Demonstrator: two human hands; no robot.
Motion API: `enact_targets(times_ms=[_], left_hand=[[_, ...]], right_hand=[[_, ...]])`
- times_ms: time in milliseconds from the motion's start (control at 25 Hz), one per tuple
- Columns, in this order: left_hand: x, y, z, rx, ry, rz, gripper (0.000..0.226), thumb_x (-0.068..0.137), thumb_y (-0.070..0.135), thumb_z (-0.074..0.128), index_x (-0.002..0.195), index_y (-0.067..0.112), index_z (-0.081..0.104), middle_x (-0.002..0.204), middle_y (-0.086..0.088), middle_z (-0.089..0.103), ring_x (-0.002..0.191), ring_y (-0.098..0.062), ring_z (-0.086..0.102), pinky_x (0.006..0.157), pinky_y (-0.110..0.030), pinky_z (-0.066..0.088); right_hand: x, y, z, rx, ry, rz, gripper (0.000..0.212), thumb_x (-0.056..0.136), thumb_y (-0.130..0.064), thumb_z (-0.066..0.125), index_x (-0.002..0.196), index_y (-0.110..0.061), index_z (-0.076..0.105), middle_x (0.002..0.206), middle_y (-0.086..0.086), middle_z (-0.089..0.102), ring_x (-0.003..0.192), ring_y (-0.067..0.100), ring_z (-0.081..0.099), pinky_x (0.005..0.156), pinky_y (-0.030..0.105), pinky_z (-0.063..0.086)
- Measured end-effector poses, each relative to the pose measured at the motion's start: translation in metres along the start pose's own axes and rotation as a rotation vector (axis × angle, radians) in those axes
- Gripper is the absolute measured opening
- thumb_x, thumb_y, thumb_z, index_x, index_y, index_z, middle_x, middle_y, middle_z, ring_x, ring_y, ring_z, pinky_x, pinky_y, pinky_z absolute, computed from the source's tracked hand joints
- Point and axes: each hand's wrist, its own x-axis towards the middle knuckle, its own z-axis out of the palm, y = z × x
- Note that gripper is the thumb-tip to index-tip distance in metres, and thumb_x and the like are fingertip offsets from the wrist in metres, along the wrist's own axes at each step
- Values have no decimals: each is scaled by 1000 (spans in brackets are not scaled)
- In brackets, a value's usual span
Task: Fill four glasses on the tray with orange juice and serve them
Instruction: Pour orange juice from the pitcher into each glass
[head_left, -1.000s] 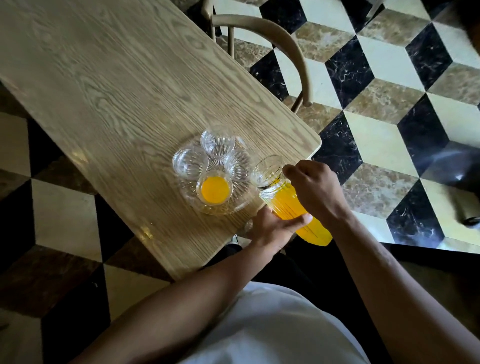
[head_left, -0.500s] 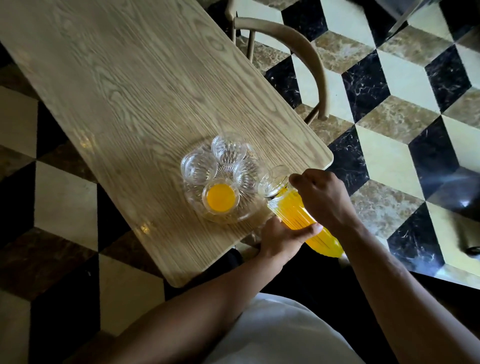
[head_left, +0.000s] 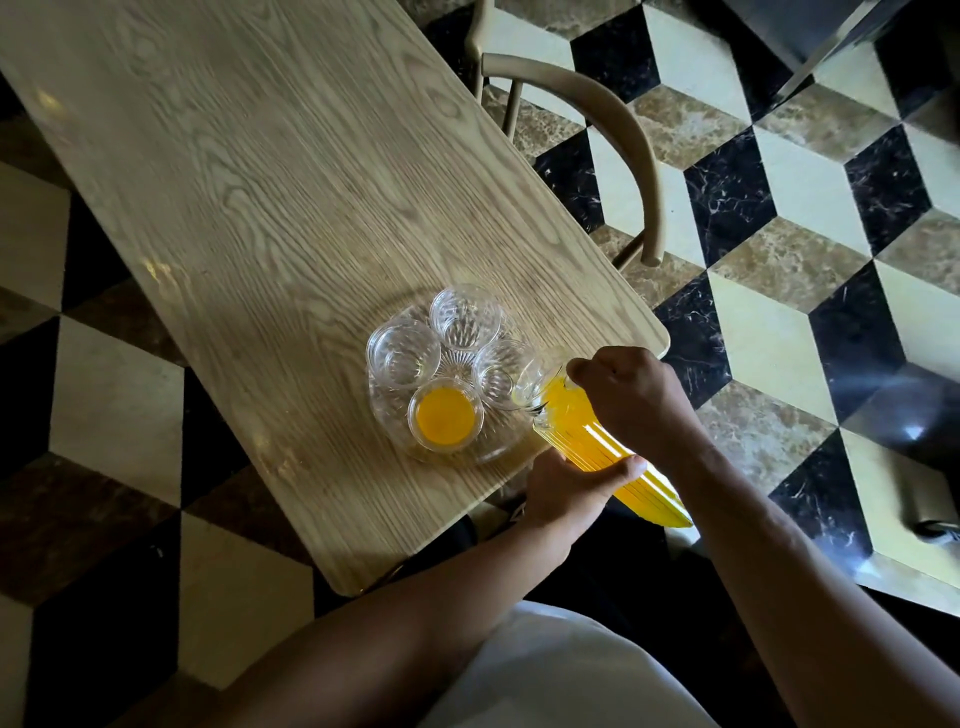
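A clear glass tray (head_left: 496, 451) sits near the table's right corner with several ribbed glasses on it. The nearest glass (head_left: 445, 414) holds orange juice. The left glass (head_left: 402, 352), the far glass (head_left: 466, 315) and the right glass (head_left: 497, 371) are empty. A ribbed glass jug of orange juice (head_left: 587, 437) is tilted, its mouth over the tray's right edge next to the right glass. My right hand (head_left: 631, 397) grips the jug near its top. My left hand (head_left: 569, 488) supports it from below. No stream of juice is visible.
The wooden table (head_left: 260, 197) ends just right of the tray. A beige chair (head_left: 618, 135) stands beyond that edge on a black, cream and brown tiled floor (head_left: 779, 218). My white shirt (head_left: 561, 670) fills the bottom.
The jug's mouth has come closer to the right glass on the tray, with both hands still on it. The view has shifted, so the tray sits lower and further right.
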Motion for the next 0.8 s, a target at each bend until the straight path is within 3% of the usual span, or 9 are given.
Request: enact_targets(times_ms=[40, 80, 120, 200, 280, 480, 600, 680, 800], left_hand=[[-2, 2, 2, 21, 13, 13, 115, 51, 72, 85, 105, -25, 57, 106, -33, 71, 110, -32, 71, 74, -44, 53], [-3, 3, 3, 38, 15, 5, 124, 46, 76, 80, 112, -26, 54, 108, -39, 67, 109, -41, 70, 76, -49, 53], [-2, 3, 5, 33, 7, 2, 116, 49, 73, 81, 105, -25, 57, 90, -36, 67, 88, -37, 74, 69, -47, 51], [4, -1, 6, 15, -7, -31, 69, 64, 58, 90, 68, -2, 57, 63, -6, 53, 50, -10, 45, 49, -26, 38], [6, -3, 6, 14, -20, -20, 60, 73, 45, 93, 55, 19, 42, 57, 6, 49, 43, -4, 31, 43, -19, 29], [3, 3, 5, -6, -43, -13, 61, 83, 25, 91, 48, 23, 41, 29, 16, 42, 28, 3, 39, 42, -11, 32], [7, -1, 9, -62, -43, -49, 60, 68, 48, 94, 49, 22, 42, 39, 13, 51, 39, 3, 47, 48, -14, 38], [5, 3, 9, -41, -11, -67, 65, 44, 72, 83, 54, 21, 44, 55, 4, 60, 53, -12, 55, 58, -29, 45], [5, 5, 10, 0, 9, -71, 85, 18, 89, 80, 54, 20, 47, 63, -6, 65, 61, -25, 69, 62, -34, 48]], right_hand=[[1, -2, 0, -13, -3, -1, 44, 94, -33, 60, 61, -9, 46, 63, 13, 51, 63, 29, 47, 58, 34, 35], [2, -3, 0, -23, -4, -3, 43, 94, -33, 60, 61, -9, 47, 65, 14, 52, 64, 30, 47, 58, 35, 35], [3, -4, 1, -33, -3, -5, 43, 95, -32, 59, 62, -8, 48, 66, 15, 53, 65, 31, 48, 59, 35, 35], [4, -6, 1, -56, -5, -12, 42, 95, -32, 59, 62, -7, 48, 68, 18, 55, 68, 33, 50, 59, 36, 36], [5, -7, 2, -73, -4, -16, 42, 95, -32, 59, 63, -6, 49, 71, 23, 58, 69, 35, 52, 59, 36, 36], [9, -9, 4, -118, -10, -16, 44, 96, -34, 58, 61, -8, 47, 69, 18, 55, 73, 38, 54, 60, 36, 37], [11, -9, 4, -138, -17, -19, 45, 96, -34, 58, 59, -10, 45, 67, 16, 53, 70, 35, 52, 57, 35, 36], [13, -10, 4, -146, -20, -22, 45, 96, -34, 58, 59, -10, 46, 67, 17, 53, 70, 36, 53, 59, 36, 37], [15, -11, 5, -162, -21, -21, 42, 96, -36, 58, 64, -8, 52, 77, 25, 62, 78, 42, 59, 63, 35, 40]])
